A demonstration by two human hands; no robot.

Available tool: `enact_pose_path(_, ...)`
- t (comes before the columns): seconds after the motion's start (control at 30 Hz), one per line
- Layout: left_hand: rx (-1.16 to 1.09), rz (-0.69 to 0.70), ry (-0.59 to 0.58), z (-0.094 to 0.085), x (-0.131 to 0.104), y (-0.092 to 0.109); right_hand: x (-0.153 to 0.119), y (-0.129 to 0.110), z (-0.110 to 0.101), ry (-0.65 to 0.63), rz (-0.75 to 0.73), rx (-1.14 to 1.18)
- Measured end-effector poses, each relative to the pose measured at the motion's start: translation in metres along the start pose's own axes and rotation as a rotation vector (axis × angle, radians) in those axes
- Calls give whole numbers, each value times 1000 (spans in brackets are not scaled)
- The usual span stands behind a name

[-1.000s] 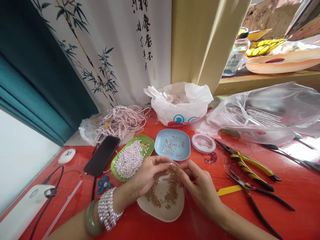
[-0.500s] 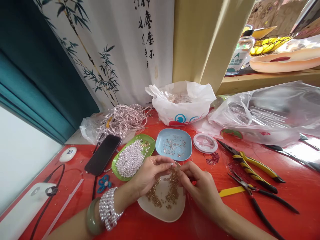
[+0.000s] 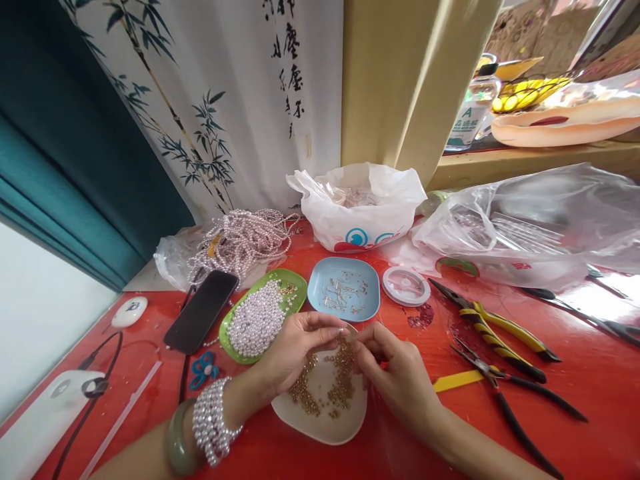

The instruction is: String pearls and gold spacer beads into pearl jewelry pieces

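Note:
My left hand (image 3: pixel 295 350) is closed in a pinch above a cream dish (image 3: pixel 325 432). A tiny pale, bead-like thing shows at its thumb and fingertip, too small to name surely. Close beside it, my right hand (image 3: pixel 395 367) also pinches, over the dish's right edge; whatever lies in those fingers cannot be made out. Small gold beads (image 3: pixel 342 381) are spread in the dish below both hands. Left of them stands a green tray (image 3: pixel 225 341) with many pearl beads (image 3: pixel 255 321). Behind the hands, a blue tray (image 3: pixel 370 303) holds small metal pieces.
Pliers (image 3: pixel 493 333) and thinner pliers (image 3: pixel 493 380) lie on the right, near a round white spool (image 3: pixel 406 287). A phone (image 3: pixel 201 312), a blue flower-shaped piece (image 3: pixel 204 371) and bead strands (image 3: pixel 245 240) are on the left. Plastic bags (image 3: pixel 363 220) stand at the back.
The whole view has shifted slightly, so things appear a little further left. Both hands keep almost the same pinch over the dish.

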State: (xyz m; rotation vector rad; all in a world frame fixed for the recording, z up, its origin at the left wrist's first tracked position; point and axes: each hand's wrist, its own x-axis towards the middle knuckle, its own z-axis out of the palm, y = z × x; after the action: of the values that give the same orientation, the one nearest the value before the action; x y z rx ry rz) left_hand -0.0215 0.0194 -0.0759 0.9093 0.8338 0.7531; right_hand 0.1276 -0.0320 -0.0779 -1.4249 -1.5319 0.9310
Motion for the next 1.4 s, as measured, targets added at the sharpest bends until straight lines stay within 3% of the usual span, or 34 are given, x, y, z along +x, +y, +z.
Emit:
enact_pose_path(0.9,293,121,65,5,-4,0,0,8,0,-72,-70,-55)
enact_pose_path(1.4,351,175,80,2,-6,1,1,11,1,-62,13,92)
